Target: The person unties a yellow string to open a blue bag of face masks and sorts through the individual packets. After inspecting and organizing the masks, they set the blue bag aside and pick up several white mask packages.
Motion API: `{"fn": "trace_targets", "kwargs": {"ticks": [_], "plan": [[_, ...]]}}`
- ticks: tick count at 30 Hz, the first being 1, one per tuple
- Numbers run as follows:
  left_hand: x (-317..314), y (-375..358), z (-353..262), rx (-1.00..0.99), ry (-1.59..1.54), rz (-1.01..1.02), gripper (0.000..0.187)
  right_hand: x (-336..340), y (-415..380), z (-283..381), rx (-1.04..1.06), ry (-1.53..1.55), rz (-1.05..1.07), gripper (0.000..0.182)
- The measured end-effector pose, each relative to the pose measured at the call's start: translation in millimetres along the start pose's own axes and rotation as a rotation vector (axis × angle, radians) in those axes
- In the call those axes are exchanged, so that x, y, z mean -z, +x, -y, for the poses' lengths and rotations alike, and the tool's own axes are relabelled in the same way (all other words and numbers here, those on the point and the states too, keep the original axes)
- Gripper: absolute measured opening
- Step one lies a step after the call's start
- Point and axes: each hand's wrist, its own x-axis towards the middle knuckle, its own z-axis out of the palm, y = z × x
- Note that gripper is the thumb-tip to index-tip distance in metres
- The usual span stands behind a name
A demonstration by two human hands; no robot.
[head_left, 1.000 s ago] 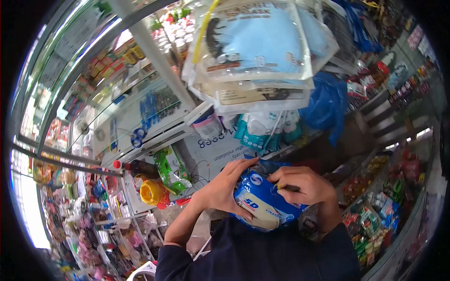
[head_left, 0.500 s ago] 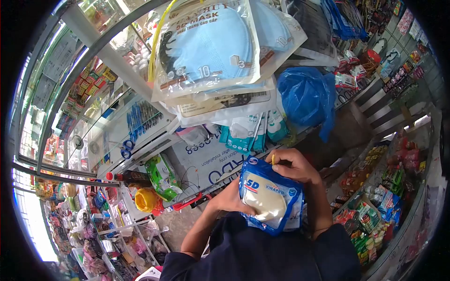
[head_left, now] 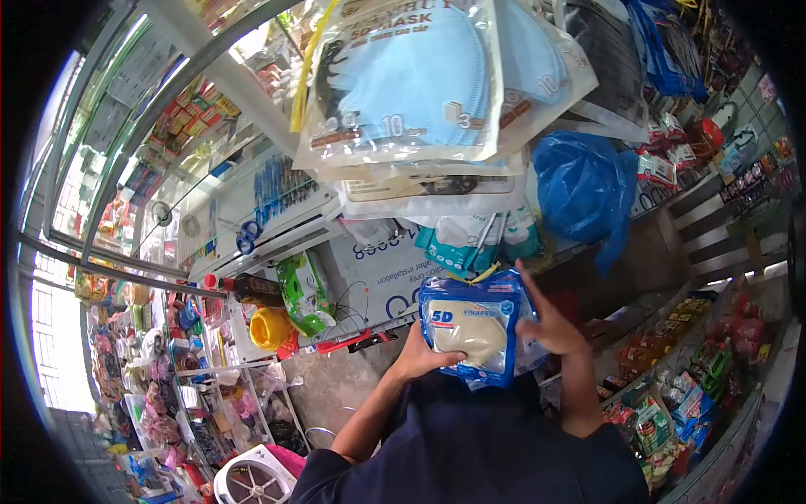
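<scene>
Blue plastic, thin and shiny, makes the mask packet (head_left: 472, 332) that the person holds up in front of the chest, just below the big hanging packs of pale blue masks (head_left: 403, 84). The left hand (head_left: 420, 357) is closed on the packet's lower left corner, thumb lying across the front, so the grip there is firm. The right hand (head_left: 547, 323) rests against the packet's right edge with the fingers half open and one finger pointing up; whether it really pinches the film I cannot tell. A yellow strip (head_left: 480, 275) sticks out from the packet's top edge.

The packet looks very light and soft (the cream masks inside give it a little padding), and I judge the film to be slippery and easy to crumple. It would handle best by the sealed edges or corners, with two hands, not by the bulging middle. To the right of the packet, a dark blue plastic bag (head_left: 583, 189) hangs, well apart from both hands.
</scene>
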Motion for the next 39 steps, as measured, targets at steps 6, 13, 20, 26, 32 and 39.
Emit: {"fn": "trace_targets", "kwargs": {"ticks": [6,13,20,26,32,39], "plan": [[9.2,-20.2,10.8,-0.194,-0.031,-0.005,0.123,-49.2,4.6,-20.2,0.046,0.027,-0.032,0.111],[25.9,-66.4,-0.4,-0.139,0.113,-0.064,0.101,-44.1,8.9,-7.7,0.087,0.089,0.024,0.062],[24.7,-83.6,-11.3,-0.254,0.021,-0.118,0.111,-87.9,31.6,85.8,0.413,-0.534,-0.082,0.057],[22.6,-97.6,-5.9,-0.276,-0.073,-0.096,0.118,-92.9,40.6,105.2,0.528,-1.001,0.325,0.035],[25.4,-104.0,-11.9,-0.367,0.092,-0.152,0.119,-110.6,47.3,112.3,0.663,-1.176,0.413,0.023],[42.3,-84.2,-63.8,-0.772,0.474,-0.288,0.116,-115.5,47.9,142.4,0.905,-1.204,0.425,0.021]]}}
